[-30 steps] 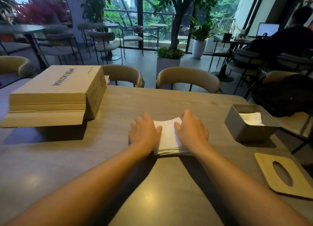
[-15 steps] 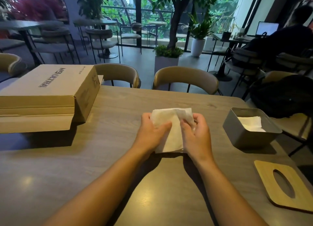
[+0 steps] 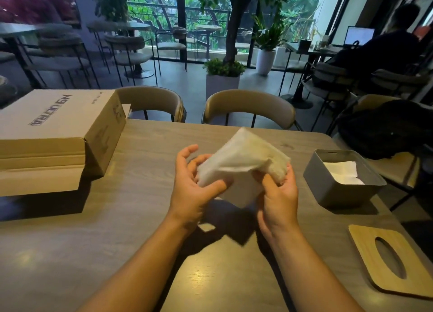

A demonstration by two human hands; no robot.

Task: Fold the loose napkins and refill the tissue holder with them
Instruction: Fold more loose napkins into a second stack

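Fingers [image 3: 273, 183] of our right hand [image 3: 278, 201] and left hand [image 3: 194, 187] pinch the napkins [image 3: 243, 159] above the bench [image 3: 140, 218]. We judge refilling half done: holder [image 3: 337, 190] has some, lid [image 3: 393, 262] off.

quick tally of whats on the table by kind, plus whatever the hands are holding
cardboard box: 1
grey tissue holder, with white napkins inside: 1
wooden lid with an oval slot: 1
stack of white napkins, held above the table by the left hand and right hand: 1
total: 4
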